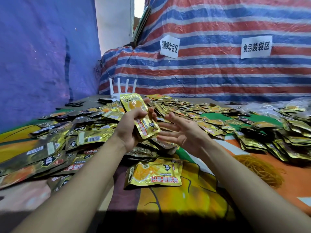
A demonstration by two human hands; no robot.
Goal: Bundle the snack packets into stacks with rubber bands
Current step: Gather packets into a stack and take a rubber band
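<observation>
Head view, centre of the frame: my left hand [129, 130] grips a small stack of gold snack packets [140, 115], thumb across the top one; how many are in it I cannot tell. My right hand [183, 133] is just beside it, palm up, fingers spread and holding nothing.

One single packet [154, 175] lies flat alone below my hands. Loose packets [64, 137], too many to count, are heaped to the left, behind my hands and across the right side. One tangle of yellow rubber bands [259, 169] sits at lower right, just beside the right heap.

Bare worktop [193, 202] shows only in the lower centre, between my forearms; its near edge is lost in shadow.

At the far edge stand one white router [122, 89] with four antennas and one pair of scissors [74, 103]. Two paper signs [169, 46] hang on the striped tarp [218, 78].
</observation>
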